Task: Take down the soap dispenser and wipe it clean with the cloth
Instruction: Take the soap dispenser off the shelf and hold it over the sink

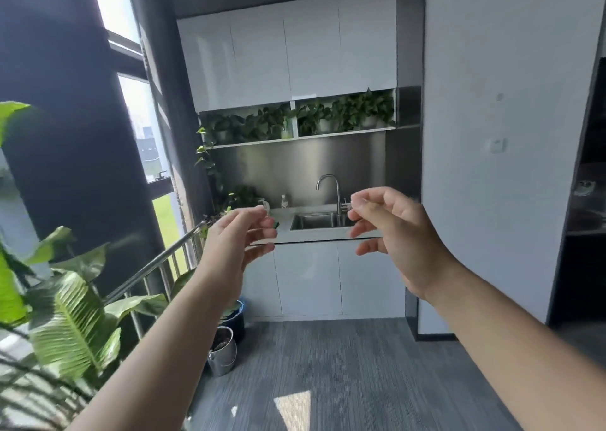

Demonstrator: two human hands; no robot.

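Two candidates for the soap dispenser: a small pale pump bottle [284, 200] on the counter left of the sink [319, 220], against the steel backsplash, and a greenish bottle [286, 131] on the plant shelf above the sink. "Take down" suggests the shelf one, but I cannot tell for sure. Both are far off and tiny. Judging by shape, either is a light plastic bottle, stiff-walled, likely slick if soapy or wet, and top-heavy at the pump. Best hold is around the body below the pump neck, not by the nozzle.

No cloth is clearly visible; a small dark-green thing [276, 224] at the counter edge left of the sink, half hidden behind fingers, could be one, but it is too small to tell.

Left hand [234, 237] and right hand [390, 230] are raised in front of the sink, apart from each other, fingers loosely curled, holding nothing, well short of the counter.

Faucet [331, 189] rises behind the sink. Leafy plants [347, 111] fill the shelf above the sink. Metal bucket [223, 352] stands on the carpet, down left of the sink.

No brand, label or writing is readable anywhere.
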